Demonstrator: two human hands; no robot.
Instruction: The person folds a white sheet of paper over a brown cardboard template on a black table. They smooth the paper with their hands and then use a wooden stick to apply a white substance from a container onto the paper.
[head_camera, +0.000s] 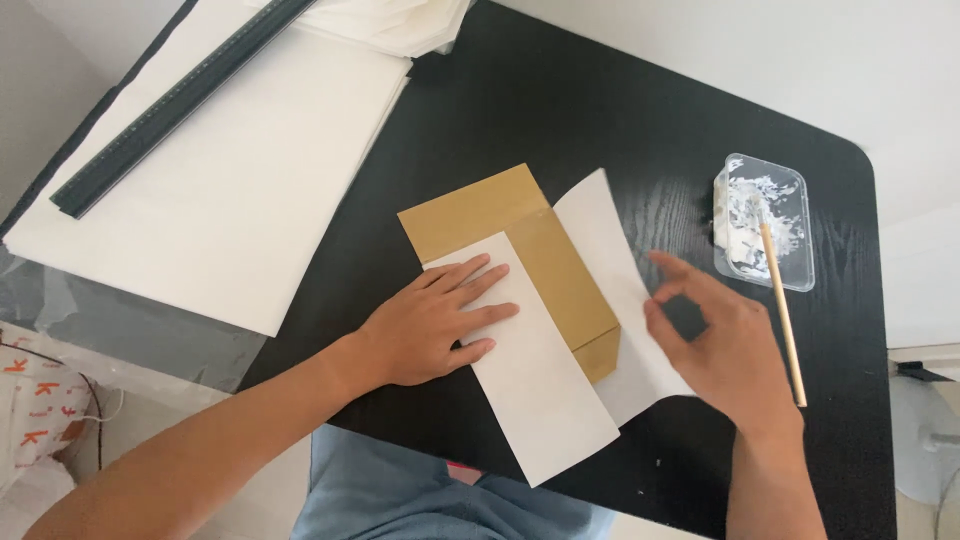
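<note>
A tan cardboard piece (545, 255) lies on the black table (600, 110), partly wrapped in a white paper sheet (540, 390). My left hand (435, 320) rests flat on the folded-over left flap of the paper, fingers spread. My right hand (725, 345) lifts the raised right flap (605, 240) of the paper, pinching its edge between thumb and fingers.
A clear plastic tray of white paste (765, 220) sits at the right with a wooden stick (785, 320) resting in it. A stack of large white sheets (230, 170) with a long black ruler (170, 105) lies at the left. More white paper (400, 20) sits at the top.
</note>
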